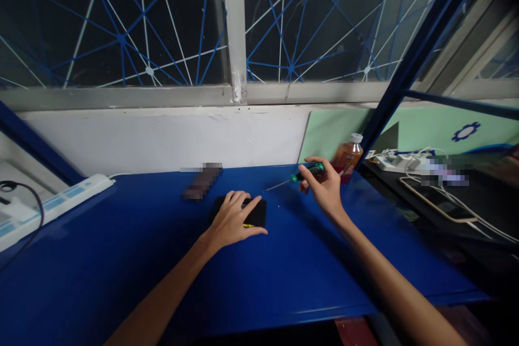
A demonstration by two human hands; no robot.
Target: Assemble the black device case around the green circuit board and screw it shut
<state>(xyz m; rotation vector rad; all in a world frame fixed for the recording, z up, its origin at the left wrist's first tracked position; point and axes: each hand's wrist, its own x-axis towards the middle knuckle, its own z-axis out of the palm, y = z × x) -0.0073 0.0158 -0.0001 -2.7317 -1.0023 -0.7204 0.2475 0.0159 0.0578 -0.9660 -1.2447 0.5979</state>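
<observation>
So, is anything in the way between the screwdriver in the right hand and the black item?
Nothing visible blocks the screwdriver from the black item's nearest corner; the left hand, though, covers much of its top, one finger reaching close to that corner.

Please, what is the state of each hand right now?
Left hand: open, resting on the black object.
Right hand: closed, holding the green-handled screwdriver.

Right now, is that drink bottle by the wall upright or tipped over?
Upright: the bottle stands behind the right hand, its white cap on top.
</observation>
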